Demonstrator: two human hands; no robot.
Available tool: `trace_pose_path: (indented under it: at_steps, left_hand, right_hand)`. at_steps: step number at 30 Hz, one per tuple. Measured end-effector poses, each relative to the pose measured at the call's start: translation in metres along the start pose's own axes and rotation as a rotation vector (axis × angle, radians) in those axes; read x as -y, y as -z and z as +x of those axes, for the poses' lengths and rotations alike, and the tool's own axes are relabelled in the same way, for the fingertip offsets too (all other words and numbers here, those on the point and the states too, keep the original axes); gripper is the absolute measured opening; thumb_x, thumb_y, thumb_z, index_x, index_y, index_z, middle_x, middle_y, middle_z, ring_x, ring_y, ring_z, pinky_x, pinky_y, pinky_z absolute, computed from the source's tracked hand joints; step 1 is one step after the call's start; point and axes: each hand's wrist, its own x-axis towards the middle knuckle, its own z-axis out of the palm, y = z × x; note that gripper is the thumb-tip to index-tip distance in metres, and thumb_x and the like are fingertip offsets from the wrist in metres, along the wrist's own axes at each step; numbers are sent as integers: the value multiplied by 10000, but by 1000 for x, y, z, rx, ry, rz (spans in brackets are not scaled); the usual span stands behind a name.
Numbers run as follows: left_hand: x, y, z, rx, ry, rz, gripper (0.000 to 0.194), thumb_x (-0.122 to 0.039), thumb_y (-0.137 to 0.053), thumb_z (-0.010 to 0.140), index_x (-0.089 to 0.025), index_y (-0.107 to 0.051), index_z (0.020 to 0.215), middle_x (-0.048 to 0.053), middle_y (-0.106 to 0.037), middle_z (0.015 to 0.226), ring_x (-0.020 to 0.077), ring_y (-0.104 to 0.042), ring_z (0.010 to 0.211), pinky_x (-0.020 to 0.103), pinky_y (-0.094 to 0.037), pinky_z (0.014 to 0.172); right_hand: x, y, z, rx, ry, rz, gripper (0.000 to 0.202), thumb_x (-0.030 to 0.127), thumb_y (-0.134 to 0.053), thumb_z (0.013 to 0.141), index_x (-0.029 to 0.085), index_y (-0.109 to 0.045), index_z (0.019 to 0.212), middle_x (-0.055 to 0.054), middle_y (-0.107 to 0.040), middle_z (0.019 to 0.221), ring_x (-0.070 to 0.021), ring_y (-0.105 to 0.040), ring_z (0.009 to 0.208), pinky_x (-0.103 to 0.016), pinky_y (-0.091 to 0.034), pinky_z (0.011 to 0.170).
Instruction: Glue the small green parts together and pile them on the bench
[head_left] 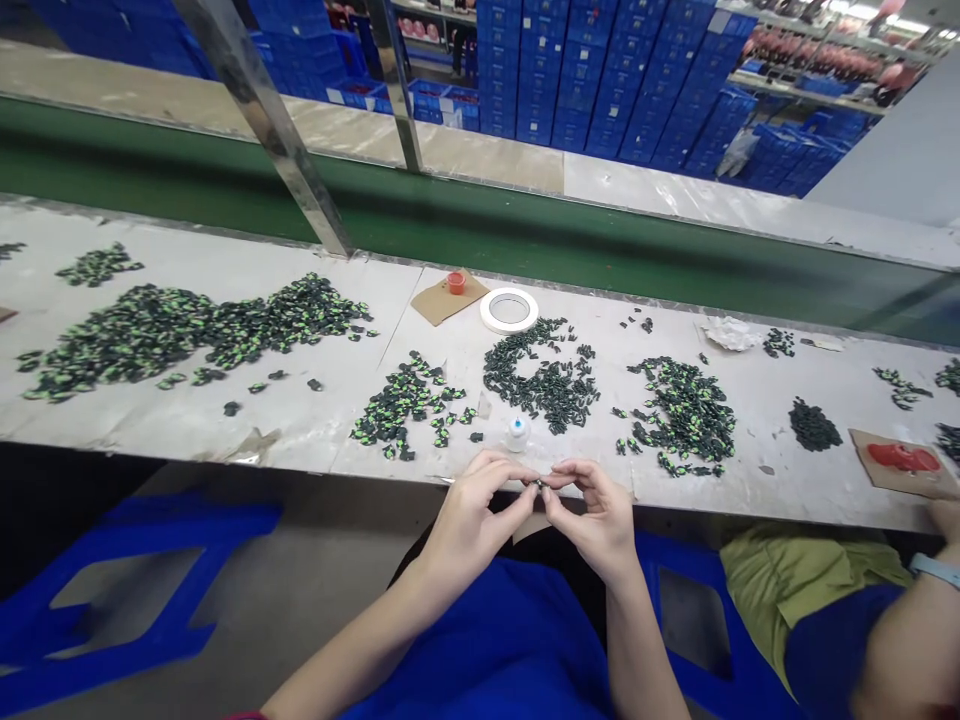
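A big work room w/ stacks of blue crates (600, 70) is showing at the back, and a green belt (465, 225) is running past a long white tabletop (300, 420). Lots of little black and green bits are lying on the tabletop in heaps: a big heap (172, 330) on the left, a small heap (409, 405) near the middle, a dark heap (544, 375) just right of it, and one more heap (686, 410) further right. A tape ring (509, 309) is lying behind the dark heap, next to a bit of card (442, 300) w/ an orange cap (456, 282) on it. A small white bottle (517, 432) is standing at the front, just past the hands.

The left hand (472, 520) and right hand (592, 515) are meeting at the front edge of the tabletop, above a blue lap. Both are pinching narrow, fingertips touching, holding one tiny dark bit (538, 484) between them. It's too small to see its shape.

At the far right another person's arm (911, 640) is showing, w/ a light wrist band (936, 570), near a 2nd card holding a red thing (904, 458). A blue stool (135, 590) is sitting on the floor at the left.
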Motion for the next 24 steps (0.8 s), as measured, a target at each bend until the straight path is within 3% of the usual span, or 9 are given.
trace_pose_path:
  at_steps: [8,13,16,18,20,22,24]
  left_hand:
    - [8,-12,-6,-65,-8,-2,74,-164,-626,814,-188,-693,831,52,-693,806,182,-659,811,288,-573,706]
    - [17,-15,-6,2,-133,82,200,-210,-557,894,-191,-642,1073,63,-691,877,187,-665,840,311,-578,736]
    - [25,-5,-4,-50,-154,234,277,-240,-521,920,-186,-579,1185,65,-682,893,191,-651,845,330,-563,763]
    - [35,6,0,-160,-161,378,224,-211,-511,919,-192,-619,1114,69,-693,891,216,-621,881,357,-543,778]
    - [48,17,5,-220,-165,504,197,-166,-499,909,-206,-662,1011,69,-707,892,243,-591,904,400,-517,802]
    - [60,24,11,-187,-169,569,192,-151,-511,895,-217,-681,951,66,-714,902,265,-572,923,434,-497,806]
    - [71,27,16,-125,-174,592,188,-138,-522,882,-219,-689,914,64,-713,892,277,-562,935,438,-490,787]
  right_hand:
    - [-1,-3,-1,-27,-16,-27,191,168,-667,716,208,-625,898,-6,-709,717,-154,-700,681,-270,-583,686]
    - [-11,10,-2,-11,-19,-85,152,193,-652,750,202,-673,901,-22,-714,750,-159,-689,681,-284,-580,677]
    - [-26,35,2,-199,-34,-182,131,286,-681,759,186,-697,842,-57,-716,791,-186,-674,694,-340,-573,685]
    - [-34,52,8,-413,-43,-290,201,354,-677,773,173,-699,858,-79,-706,832,-204,-659,718,-401,-561,732]
    - [-38,61,15,-534,-1,-429,273,402,-686,766,171,-705,911,-107,-679,940,-239,-641,845,-436,-540,780]
    - [-38,57,19,-518,69,-529,344,438,-697,756,186,-700,990,-118,-641,1033,-270,-594,985,-456,-519,825]
    - [-36,40,22,-390,130,-570,405,469,-706,749,211,-682,1060,-110,-624,1055,-280,-554,1036,-478,-497,868]
